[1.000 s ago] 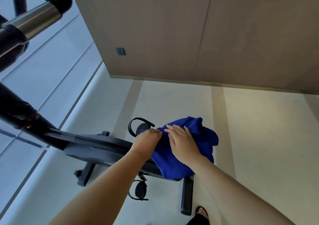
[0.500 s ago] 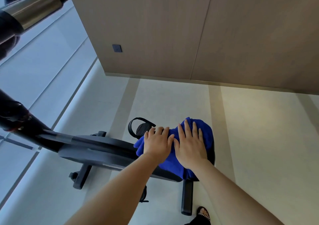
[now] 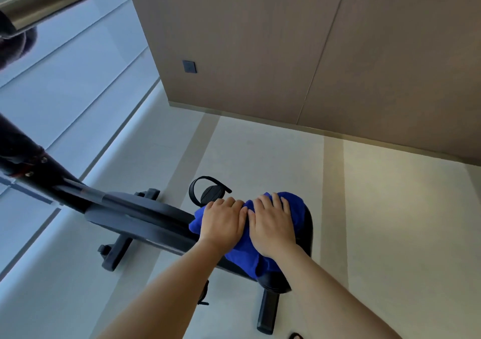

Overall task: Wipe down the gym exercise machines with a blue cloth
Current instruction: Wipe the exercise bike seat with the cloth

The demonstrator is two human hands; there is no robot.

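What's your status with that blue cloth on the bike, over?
Left hand and right hand flat, side by side, pressing. Blue cloth bunched under them on exercise bike seat. Nothing in the way, over.

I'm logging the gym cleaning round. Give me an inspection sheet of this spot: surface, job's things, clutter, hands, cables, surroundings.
Surface: pale floor, with the bike standing on it.
Job's things: blue cloth draped over the rear top of the black exercise bike.
Clutter: nothing seen.
Hands: left hand and right hand lie palm down, side by side, pressing on the cloth.
Cables: nothing seen.
Surroundings: wood-panel wall with a dark wall plate; window glass on the left; metal handlebar at upper left; strapped pedal beyond the hands.
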